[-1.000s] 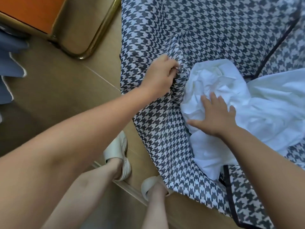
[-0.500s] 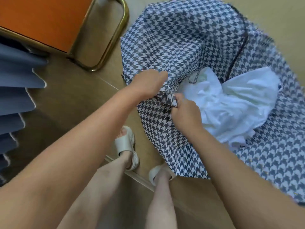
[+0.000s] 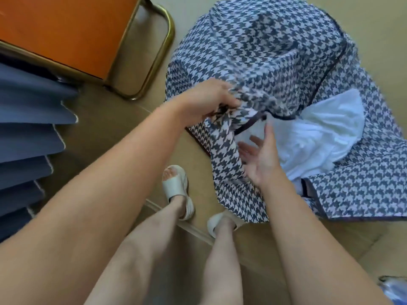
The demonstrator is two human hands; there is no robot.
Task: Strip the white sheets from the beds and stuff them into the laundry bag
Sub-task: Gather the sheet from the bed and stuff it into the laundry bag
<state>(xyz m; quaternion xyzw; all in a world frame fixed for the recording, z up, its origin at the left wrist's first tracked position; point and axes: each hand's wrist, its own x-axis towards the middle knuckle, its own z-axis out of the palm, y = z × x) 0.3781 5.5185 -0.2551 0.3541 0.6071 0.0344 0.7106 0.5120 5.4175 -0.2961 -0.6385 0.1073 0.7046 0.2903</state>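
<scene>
On the floor right of the orange chair (image 3: 66,34), laundry bag (image 3: 275,51) holds white sheet (image 3: 319,137), partly poking out. Left hand (image 3: 204,102) clamps bag rim; right hand (image 3: 262,155) spread, empty. Risk: loose rim flops, sheet spills.

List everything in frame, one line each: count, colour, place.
laundry bag: 1, navy-and-white houndstooth, on the floor, centre-right
white sheet: 1 bundle, white, bunched in the bag's mouth
seat: 1, orange with a brass tube frame, top left
pleated fabric: 1, blue-grey, left edge
floor: 1, tan
sandals: 2, cream, on the feet, bottom centre
left hand: 1, grips the bag's rim
right hand: 1, open, at the bag's mouth
</scene>
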